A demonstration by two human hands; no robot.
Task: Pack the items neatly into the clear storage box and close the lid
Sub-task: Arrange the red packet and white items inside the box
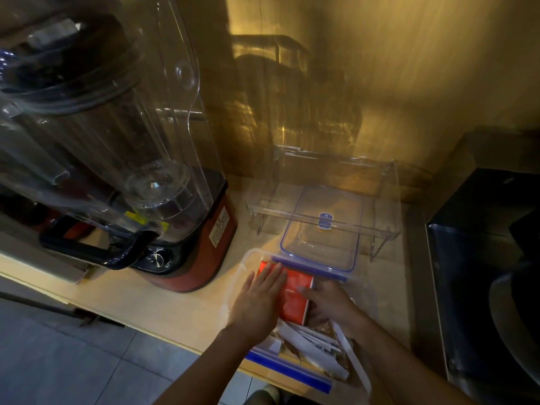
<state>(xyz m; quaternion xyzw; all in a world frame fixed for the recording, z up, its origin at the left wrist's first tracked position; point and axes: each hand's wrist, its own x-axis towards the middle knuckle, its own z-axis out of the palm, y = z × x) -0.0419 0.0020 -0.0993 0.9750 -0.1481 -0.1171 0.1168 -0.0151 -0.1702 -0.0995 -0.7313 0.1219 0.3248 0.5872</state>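
Note:
The clear storage box [244,266] with blue clips sits at the counter's front edge. Inside it lies a red packet [296,296] at the far end, with several white and brown sachets [309,346] stacked at the near end. My left hand [260,299] rests flat on the red packet, fingers together. My right hand [330,299] is inside the box on the packet's right side, fingers curled against its edge. The clear lid [321,241] with blue trim lies flat on the counter just behind the box.
A red-based blender [187,249] with a clear sound cover stands left of the box. A clear acrylic stand [321,220] straddles the lid behind. A dark appliance [482,273] fills the right. The counter edge [175,343] drops to a tiled floor.

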